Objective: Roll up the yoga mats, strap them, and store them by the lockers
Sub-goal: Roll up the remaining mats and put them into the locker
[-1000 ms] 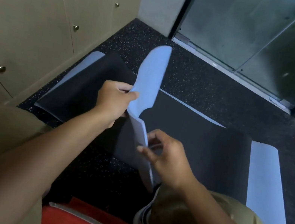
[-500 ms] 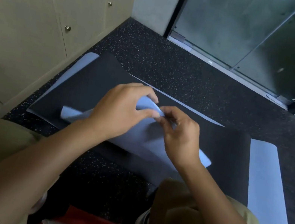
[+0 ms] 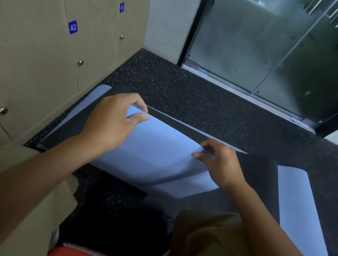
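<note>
Head view: both hands [image 3: 110, 124] [image 3: 220, 161] pinch mat [image 3: 158, 159] edge.

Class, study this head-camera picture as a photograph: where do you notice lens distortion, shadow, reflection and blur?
Head view: wide-angle bending bows the lockers and the glass door frame; the glass shows hazy reflections; the blue sheet darkens in shadow toward its near edge; the left hand and right hand, pinching its far edge, look slightly soft.
</note>
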Available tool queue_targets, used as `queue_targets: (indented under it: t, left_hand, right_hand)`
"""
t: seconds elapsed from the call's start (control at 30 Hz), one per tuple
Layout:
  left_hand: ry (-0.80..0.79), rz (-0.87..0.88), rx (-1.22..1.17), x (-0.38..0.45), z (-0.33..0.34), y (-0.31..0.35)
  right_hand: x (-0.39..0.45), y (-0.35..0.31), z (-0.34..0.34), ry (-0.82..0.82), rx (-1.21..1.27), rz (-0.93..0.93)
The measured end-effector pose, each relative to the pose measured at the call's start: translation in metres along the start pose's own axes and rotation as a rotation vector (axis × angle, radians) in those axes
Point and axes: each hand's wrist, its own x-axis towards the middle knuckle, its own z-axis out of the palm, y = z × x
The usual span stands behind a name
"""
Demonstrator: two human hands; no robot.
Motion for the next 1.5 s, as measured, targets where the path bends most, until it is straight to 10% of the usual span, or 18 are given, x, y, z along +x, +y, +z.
queue_targets:
  t: [0.37,1.1,1.5]
  left_hand:
    - [-0.155,0.219,0.502,-0.018,-0.076,0.046]
    - [0.118,0.676,0.508,-0.126,-0.207,0.176]
    - [-0.011,0.714,0.433,-0.275,-0.197,0.15]
  right_hand:
    - [-0.05,-0.093,-0.028,0.276,0.078,-0.208]
    - [-0.21,-0.199,-0.147,0.601,-0.044,-0.704]
    - [-0.358,-0.152,-0.107,0.42,-0.065,-0.675]
